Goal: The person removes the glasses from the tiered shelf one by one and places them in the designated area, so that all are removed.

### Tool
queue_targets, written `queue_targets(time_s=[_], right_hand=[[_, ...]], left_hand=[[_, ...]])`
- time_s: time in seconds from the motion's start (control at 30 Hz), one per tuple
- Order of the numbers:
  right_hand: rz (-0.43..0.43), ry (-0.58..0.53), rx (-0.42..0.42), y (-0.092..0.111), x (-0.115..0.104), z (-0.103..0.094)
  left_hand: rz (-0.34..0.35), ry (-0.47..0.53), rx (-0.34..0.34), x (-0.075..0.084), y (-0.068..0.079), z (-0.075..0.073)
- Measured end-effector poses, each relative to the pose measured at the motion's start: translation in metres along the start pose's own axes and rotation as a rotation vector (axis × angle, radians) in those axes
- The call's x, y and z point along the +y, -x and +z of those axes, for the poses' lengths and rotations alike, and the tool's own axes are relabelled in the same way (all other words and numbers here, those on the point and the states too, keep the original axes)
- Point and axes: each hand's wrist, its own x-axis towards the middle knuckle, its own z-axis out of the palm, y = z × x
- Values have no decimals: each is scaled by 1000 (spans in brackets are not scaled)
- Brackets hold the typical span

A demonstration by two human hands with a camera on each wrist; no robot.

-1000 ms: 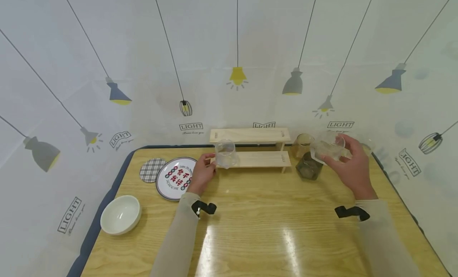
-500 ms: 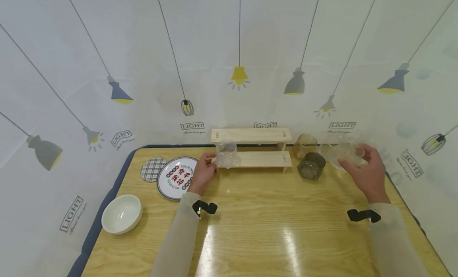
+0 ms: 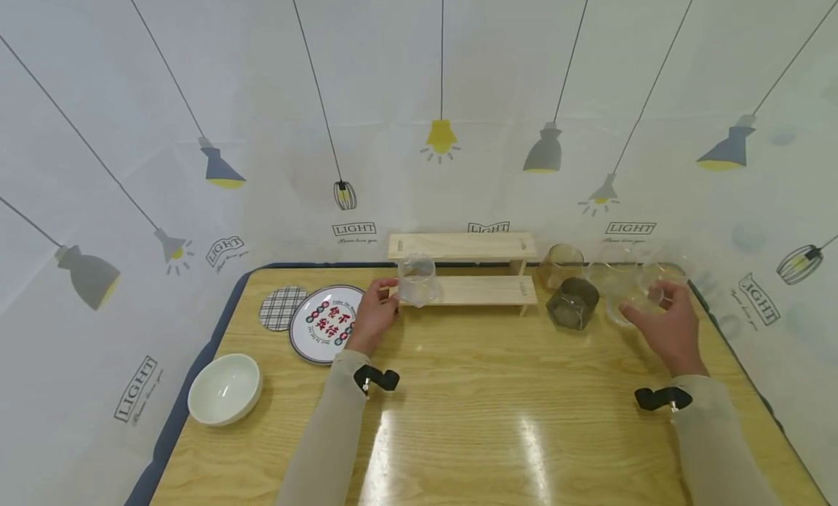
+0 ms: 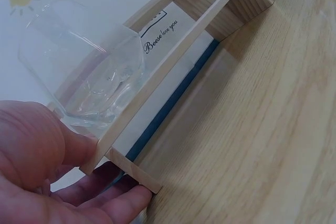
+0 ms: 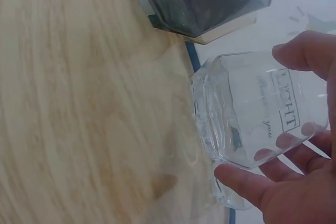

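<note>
My left hand (image 3: pixel 374 313) grips the left end of a two-tier wooden rack (image 3: pixel 484 290); in the left wrist view its thumb lies on the lower board, with fingers below. Beside that thumb, a clear faceted glass (image 3: pixel 417 277) stands on the board. Over at the right, my right hand (image 3: pixel 671 324) holds another clear glass (image 5: pixel 247 103) between thumb and fingers, low near the table; whether its base touches the wood I cannot tell. Two more clear glasses, one of them a faint clear glass (image 3: pixel 612 262), stand behind it.
Left of the held glass are a smoky grey glass (image 3: pixel 572 306) and an amber glass (image 3: pixel 561 262). A printed plate (image 3: pixel 321 350), a checked round mat (image 3: pixel 280 308) and a white bowl (image 3: pixel 225 390) occupy the table's left. A lamp-patterned sheet (image 3: pixel 419 186) rises behind.
From above the grey glass, my right hand has carried the clear glass rightward and then down, in front of the other clear glasses. The left hand keeps its place on the rack.
</note>
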Motion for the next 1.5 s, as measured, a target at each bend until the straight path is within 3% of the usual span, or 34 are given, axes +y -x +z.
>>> queue_targets(time_s=[0.47,0.67,0.9,1.13,1.5], right_hand=[[12,1,-65,0,13,3],[-26,-1,-42,3,8,1],[-41,-75,70,9,-13,-6],[-101,-123,107,18,-42,-9],[-277,-183,95,26,-81,20]], left_hand=[[-16,12,-5,0,0,0],[-17,7,0,-1,0,0],[-29,16,0,0,0,1],[-36,20,15,0,0,1],[-45,24,-5,2,-1,0]])
